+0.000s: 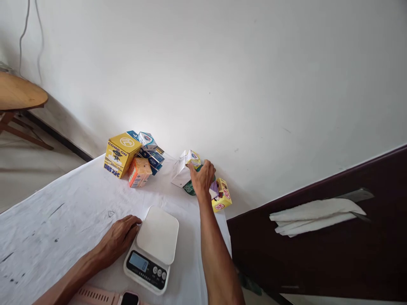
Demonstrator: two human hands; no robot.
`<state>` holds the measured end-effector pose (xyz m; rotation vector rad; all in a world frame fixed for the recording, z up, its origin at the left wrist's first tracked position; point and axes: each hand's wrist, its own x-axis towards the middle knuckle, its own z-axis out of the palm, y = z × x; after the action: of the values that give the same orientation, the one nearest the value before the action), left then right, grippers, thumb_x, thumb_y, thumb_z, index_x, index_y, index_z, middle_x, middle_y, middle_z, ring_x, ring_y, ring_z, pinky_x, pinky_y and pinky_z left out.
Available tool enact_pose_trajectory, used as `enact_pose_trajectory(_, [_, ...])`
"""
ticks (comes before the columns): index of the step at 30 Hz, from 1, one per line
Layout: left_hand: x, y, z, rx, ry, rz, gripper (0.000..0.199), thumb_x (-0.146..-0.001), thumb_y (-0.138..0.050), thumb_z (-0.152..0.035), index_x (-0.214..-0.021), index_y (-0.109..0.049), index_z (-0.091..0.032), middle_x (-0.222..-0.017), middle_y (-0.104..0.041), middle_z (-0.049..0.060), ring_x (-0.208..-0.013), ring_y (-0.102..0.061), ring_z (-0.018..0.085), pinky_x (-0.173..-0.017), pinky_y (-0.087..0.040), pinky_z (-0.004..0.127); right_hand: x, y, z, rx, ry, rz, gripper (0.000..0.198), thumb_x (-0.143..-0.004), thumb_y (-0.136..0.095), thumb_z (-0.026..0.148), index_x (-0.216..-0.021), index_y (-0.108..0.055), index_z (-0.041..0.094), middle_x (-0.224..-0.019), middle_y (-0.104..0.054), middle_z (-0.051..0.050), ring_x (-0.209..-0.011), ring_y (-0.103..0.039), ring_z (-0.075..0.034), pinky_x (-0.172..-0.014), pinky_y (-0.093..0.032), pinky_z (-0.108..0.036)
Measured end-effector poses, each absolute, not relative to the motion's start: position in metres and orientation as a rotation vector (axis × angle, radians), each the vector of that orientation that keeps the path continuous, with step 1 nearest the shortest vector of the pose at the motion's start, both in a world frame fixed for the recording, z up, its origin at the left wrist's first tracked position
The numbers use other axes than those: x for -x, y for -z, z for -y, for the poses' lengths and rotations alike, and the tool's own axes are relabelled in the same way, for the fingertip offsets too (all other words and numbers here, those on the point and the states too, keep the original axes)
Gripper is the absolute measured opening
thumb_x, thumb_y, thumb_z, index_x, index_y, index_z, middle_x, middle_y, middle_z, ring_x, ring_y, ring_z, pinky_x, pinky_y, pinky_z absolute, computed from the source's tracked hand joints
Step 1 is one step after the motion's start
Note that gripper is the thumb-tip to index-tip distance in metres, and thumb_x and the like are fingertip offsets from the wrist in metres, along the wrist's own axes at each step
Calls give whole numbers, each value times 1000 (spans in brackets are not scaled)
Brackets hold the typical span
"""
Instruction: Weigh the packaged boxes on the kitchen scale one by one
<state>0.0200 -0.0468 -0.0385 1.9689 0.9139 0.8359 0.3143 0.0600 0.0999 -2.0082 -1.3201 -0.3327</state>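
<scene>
My left hand (122, 234) rests loosely on the white cloth, its fingertips at the left edge of a white kitchen scale (158, 235). The scale's lit display (138, 262) seems to read 0, and its plate carries nothing. Farther back, my right hand (204, 178) reaches over a group of small boxes, thumb and fingers apart. Under it is a dark green package (190, 188), partly covered by the hand. Close to the thumb is a small yellow-and-white box (193, 157), beside a white box (180, 173). Right of the wrist are a purple box (214, 190) and a yellow box (224, 192).
A cluster at the back left has a large yellow box (121, 154), an orange box (139, 173) and several blue boxes (153, 159). A pink-strapped watch (129, 298) lies at the front. The wall (254, 106) stands behind the table; a round wooden stool (20, 91) is far left.
</scene>
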Motion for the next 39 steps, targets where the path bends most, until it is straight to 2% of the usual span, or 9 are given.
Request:
enact_pose_trajectory(6, [-20, 32, 48, -1953, -826, -925, 26, -103, -39, -29, -104, -64, -23, -99, -74, 6, -92, -69, 22, -83, -51, 33, -310, -104, -122, 2246, 296, 1257, 49, -82, -67, 42, -113, -59, 5, -118, -63, -36, -121, -51, -45, -99, -36, -58])
enact_pose_trajectory(9, [-20, 31, 48, -1950, -838, -925, 27, -103, -38, -28, -105, -64, -23, -99, -73, 6, -91, -69, 21, -83, -51, 33, -305, -104, -120, 2245, 314, 1259, 48, -83, -60, 36, -117, -59, 2, -124, -60, -38, -125, -48, -45, -99, -36, -56])
enact_pose_trajectory(13, [-19, 32, 49, -1951, -845, -929, 26, -102, -39, -27, -105, -64, -23, -99, -73, 6, -92, -69, 22, -83, -51, 33, -297, -113, -88, 2156, 317, 1310, 59, -84, -54, 38, -128, -55, 0, -132, -58, -34, -127, -48, -43, -103, -37, -52])
enact_pose_trajectory(19, [-19, 33, 50, -1969, -828, -943, 27, -101, -39, -26, -106, -65, -20, -100, -73, 8, -92, -69, 23, -84, -52, 34, -267, -85, 36, 1869, 41, 1483, 71, -81, -60, 59, -136, -57, 14, -130, -66, -18, -116, -62, -36, -94, -51, -48])
enact_pose_trajectory(23, [-19, 34, 51, -1972, -827, -948, 28, -100, -38, -24, -105, -66, -20, -101, -73, 8, -92, -69, 23, -85, -52, 35, -238, -37, 117, 1825, -193, 1541, 62, -81, -68, 52, -138, -58, 30, -127, -69, -9, -114, -67, -36, -91, -58, -49])
enact_pose_trajectory(27, [-19, 34, 52, -1977, -827, -954, 28, -100, -39, -23, -103, -66, -20, -101, -73, 8, -92, -68, 22, -86, -52, 34, -222, -2, 148, 1794, -89, 1620, 62, -81, -67, 49, -141, -52, 46, -118, -72, -5, -107, -70, -39, -85, -61, -55])
enact_pose_trajectory(31, [-19, 35, 53, -1975, -834, -957, 28, -99, -38, -20, -103, -65, -19, -100, -73, 9, -90, -68, 22, -85, -52, 33, -227, 8, 146, 1776, 11, 1733, 63, -85, -66, 51, -144, -49, 35, -121, -71, -11, -109, -67, -39, -87, -58, -57])
enact_pose_trajectory(35, [-20, 36, 53, -1965, -843, -963, 27, -97, -39, -18, -103, -65, -18, -100, -73, 9, -92, -69, 22, -86, -51, 32, -245, 8, 141, 1835, 59, 1754, 80, -82, -70, 61, -146, -46, 19, -131, -66, -20, -119, -62, -42, -91, -54, -57])
enact_pose_trajectory(39, [-21, 37, 53, -1952, -844, -969, 26, -97, -40, -17, -103, -65, -18, -101, -73, 10, -93, -69, 22, -87, -51, 32, -257, 11, 140, 1854, -34, 1819, 64, -82, -71, 61, -128, -62, 18, -116, -73, -18, -106, -69, -38, -86, -57, -52])
